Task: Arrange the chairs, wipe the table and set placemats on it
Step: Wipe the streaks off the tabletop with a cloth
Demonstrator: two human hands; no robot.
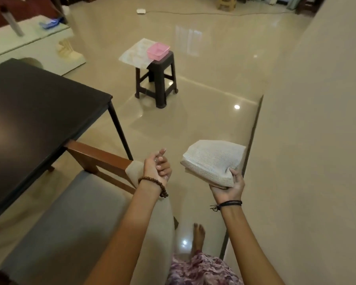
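A folded pale grey woven cloth [213,161] is gripped at its near edge by the right hand [228,187]; the left hand [157,167] is loosely curled, holding nothing. The dark rectangular table [39,120] is bare. Pale placemats [135,53] are seen waiting on a dark stool [158,79], so setting them out remains undone.

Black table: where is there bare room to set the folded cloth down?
The black table shows bare top from its right corner back toward the chair. The stool is crowded by the pink tub and a mat. The right hand holds the cloth.
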